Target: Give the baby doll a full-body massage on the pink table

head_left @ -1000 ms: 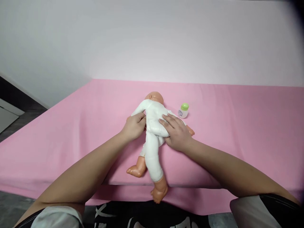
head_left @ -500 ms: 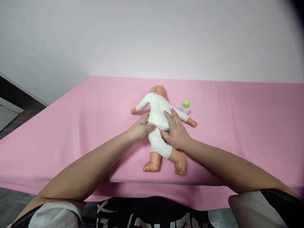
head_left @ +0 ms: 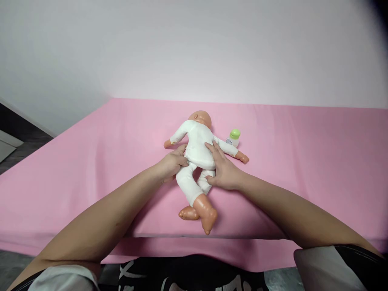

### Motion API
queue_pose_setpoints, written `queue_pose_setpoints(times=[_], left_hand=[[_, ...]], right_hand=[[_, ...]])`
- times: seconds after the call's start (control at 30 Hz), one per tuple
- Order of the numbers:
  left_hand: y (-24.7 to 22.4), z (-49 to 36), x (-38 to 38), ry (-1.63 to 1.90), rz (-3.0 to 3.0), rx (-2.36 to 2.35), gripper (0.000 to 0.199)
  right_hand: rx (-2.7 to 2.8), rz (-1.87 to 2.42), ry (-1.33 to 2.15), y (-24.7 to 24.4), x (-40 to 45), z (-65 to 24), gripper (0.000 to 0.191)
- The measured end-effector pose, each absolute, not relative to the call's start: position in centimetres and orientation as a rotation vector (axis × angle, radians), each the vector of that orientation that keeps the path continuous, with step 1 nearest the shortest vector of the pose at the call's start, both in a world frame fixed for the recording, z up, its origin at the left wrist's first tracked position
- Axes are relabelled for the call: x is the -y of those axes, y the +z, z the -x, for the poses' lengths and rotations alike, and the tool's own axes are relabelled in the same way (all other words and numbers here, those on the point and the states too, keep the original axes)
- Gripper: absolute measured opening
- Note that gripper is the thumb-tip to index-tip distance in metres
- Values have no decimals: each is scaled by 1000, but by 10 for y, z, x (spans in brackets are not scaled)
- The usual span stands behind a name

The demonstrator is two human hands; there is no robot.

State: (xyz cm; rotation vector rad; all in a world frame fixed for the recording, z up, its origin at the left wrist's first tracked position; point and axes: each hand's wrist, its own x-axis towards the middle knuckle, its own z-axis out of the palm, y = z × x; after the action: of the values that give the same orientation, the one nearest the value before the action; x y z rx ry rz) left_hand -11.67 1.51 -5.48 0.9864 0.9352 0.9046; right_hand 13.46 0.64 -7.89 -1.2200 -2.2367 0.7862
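A baby doll (head_left: pixel 198 141) with a white cloth body and tan head, hands and feet lies stretched out, its head pointing away from me. My left hand (head_left: pixel 170 166) grips the doll's left-side hip, thumb on the cloth and the other fingers partly hidden beneath. On the opposite side, my right hand (head_left: pixel 226 171) holds the waist, fingers spread over the torso and thumb by the thigh. The doll's lower legs cross near my side of the bed.
A small bottle with a green cap (head_left: pixel 234 137) stands beside the doll's right-side arm. Pink cloth (head_left: pixel 303 161) covers the surface, which meets a pale wall (head_left: pixel 194 48) at the back. Its front edge runs close to my body.
The doll's hips have rolled and its legs have swung over, so the feet now cross. Both hands have kept their places at its waist.
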Motion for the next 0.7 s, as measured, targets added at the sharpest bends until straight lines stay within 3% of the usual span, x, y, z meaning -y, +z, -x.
queue_pose_setpoints(times=[0.3, 0.6, 0.7], left_hand=[[-40, 107, -4, 964, -798, -972, 70], [-56, 120, -13, 733, -1035, -858, 99], [-53, 123, -13, 683, -1329, -882, 98]], right_hand=[[2270, 1190, 753, -71, -6, -138, 128], [2297, 1215, 665, -71, -1, -141, 115], [2294, 1197, 557, -76, 3, -137, 108]])
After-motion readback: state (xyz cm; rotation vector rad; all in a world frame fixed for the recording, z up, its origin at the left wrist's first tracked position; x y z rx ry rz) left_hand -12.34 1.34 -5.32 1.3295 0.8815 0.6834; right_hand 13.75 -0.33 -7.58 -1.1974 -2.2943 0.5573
